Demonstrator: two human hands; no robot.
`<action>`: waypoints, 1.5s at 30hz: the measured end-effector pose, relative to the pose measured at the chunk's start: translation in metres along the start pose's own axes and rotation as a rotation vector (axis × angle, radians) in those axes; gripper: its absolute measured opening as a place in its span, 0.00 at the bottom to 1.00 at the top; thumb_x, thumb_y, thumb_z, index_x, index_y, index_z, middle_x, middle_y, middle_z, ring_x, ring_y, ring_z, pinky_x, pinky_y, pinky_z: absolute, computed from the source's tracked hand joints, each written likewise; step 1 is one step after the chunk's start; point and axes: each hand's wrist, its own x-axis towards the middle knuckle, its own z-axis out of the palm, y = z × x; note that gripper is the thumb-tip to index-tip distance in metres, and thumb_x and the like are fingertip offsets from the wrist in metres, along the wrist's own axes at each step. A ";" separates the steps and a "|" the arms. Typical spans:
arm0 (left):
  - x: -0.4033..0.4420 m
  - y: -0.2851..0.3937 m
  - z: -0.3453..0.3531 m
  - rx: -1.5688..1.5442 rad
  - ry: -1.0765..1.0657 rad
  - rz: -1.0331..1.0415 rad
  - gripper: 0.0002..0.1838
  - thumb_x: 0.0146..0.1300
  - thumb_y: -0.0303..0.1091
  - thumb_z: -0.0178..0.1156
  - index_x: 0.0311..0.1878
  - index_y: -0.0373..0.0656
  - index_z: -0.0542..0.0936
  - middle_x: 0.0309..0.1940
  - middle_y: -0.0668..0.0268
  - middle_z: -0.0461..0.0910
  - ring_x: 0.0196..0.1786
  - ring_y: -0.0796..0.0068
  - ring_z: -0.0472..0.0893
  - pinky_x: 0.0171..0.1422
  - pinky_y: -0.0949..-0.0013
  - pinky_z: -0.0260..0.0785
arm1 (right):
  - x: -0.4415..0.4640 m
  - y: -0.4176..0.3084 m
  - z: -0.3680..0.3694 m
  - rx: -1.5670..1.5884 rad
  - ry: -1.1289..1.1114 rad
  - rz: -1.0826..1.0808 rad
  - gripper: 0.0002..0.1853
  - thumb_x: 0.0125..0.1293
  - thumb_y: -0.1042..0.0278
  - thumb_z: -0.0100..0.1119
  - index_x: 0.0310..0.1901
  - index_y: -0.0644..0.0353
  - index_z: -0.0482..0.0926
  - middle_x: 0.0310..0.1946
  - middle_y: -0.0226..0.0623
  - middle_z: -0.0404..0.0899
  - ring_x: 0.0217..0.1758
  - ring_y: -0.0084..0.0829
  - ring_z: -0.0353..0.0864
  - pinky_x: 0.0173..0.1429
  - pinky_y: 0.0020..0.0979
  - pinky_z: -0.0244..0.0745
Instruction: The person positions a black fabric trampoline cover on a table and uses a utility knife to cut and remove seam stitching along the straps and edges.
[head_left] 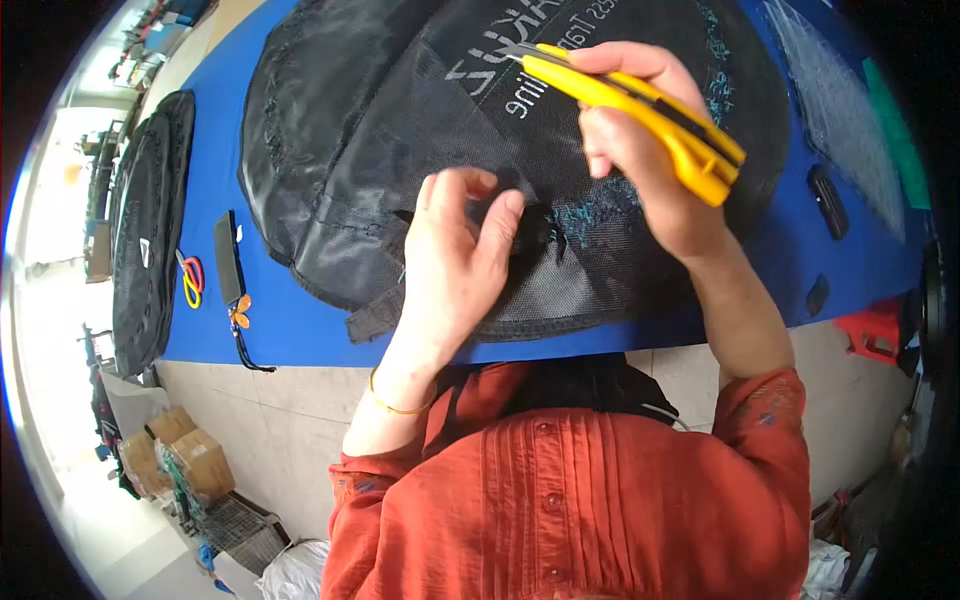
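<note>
In the head view, a large black mesh fabric piece (pixel 380 130) with pale mirrored lettering lies on the blue table (pixel 215 340). My right hand (pixel 645 125) is closed around a yellow tool with black strips (pixel 640 110), raised over the fabric, its narrow metal tip pointing to the upper left. Against the fabric near its front edge, my left hand (pixel 460 240) has its fingers curled and its thumb bent toward them. Whether fabric is pinched between them is hidden. Teal thread marks (pixel 580 222) show on the fabric right of my left hand.
Left on the table are folded black pieces (pixel 150 240), scissors with red and yellow handles (pixel 192 280) and a phone (pixel 229 260) with a strap. At right lie a black object (pixel 827 202) and clear plastic (pixel 835 110). A red stool (pixel 875 332) and cardboard boxes (pixel 195 460) stand below.
</note>
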 end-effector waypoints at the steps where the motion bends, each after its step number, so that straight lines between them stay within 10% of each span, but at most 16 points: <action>1: -0.003 0.005 -0.001 0.157 -0.029 -0.015 0.19 0.66 0.39 0.71 0.50 0.34 0.78 0.43 0.49 0.79 0.37 0.50 0.83 0.42 0.58 0.78 | 0.004 -0.006 -0.001 -0.040 -0.011 0.000 0.17 0.74 0.67 0.59 0.59 0.62 0.73 0.35 0.29 0.76 0.32 0.15 0.73 0.40 0.19 0.72; 10: -0.012 0.001 0.015 0.326 -0.133 -0.048 0.30 0.58 0.55 0.75 0.45 0.37 0.77 0.38 0.51 0.76 0.31 0.48 0.82 0.34 0.53 0.78 | 0.011 -0.009 -0.019 -0.215 -0.045 0.048 0.16 0.72 0.60 0.66 0.55 0.58 0.76 0.36 0.26 0.78 0.29 0.11 0.72 0.32 0.16 0.67; 14: -0.009 0.006 0.016 0.340 -0.146 -0.025 0.31 0.56 0.57 0.75 0.43 0.39 0.76 0.37 0.52 0.75 0.29 0.49 0.81 0.33 0.53 0.78 | 0.009 0.003 -0.023 -0.337 -0.158 0.041 0.15 0.70 0.64 0.68 0.54 0.57 0.79 0.45 0.28 0.83 0.46 0.15 0.82 0.47 0.18 0.77; 25: -0.003 -0.005 0.019 0.199 -0.174 -0.064 0.11 0.64 0.29 0.68 0.32 0.39 0.74 0.31 0.56 0.74 0.27 0.51 0.79 0.32 0.55 0.74 | 0.008 0.006 -0.024 -0.321 -0.259 0.198 0.11 0.74 0.62 0.63 0.52 0.56 0.81 0.41 0.25 0.82 0.38 0.11 0.78 0.37 0.15 0.73; 38: 0.004 -0.010 0.013 0.031 -0.222 -0.166 0.16 0.61 0.28 0.69 0.28 0.37 0.69 0.25 0.63 0.66 0.30 0.65 0.68 0.37 0.63 0.63 | -0.014 0.012 -0.021 -0.198 -0.289 0.350 0.04 0.71 0.71 0.63 0.43 0.60 0.78 0.37 0.28 0.79 0.41 0.16 0.79 0.45 0.22 0.75; 45: 0.006 -0.010 0.011 0.069 -0.234 -0.196 0.12 0.60 0.29 0.69 0.29 0.39 0.73 0.28 0.59 0.73 0.30 0.56 0.79 0.37 0.58 0.71 | -0.020 0.017 -0.011 -0.264 -0.208 0.290 0.07 0.68 0.71 0.68 0.41 0.59 0.78 0.34 0.26 0.78 0.37 0.15 0.79 0.42 0.21 0.74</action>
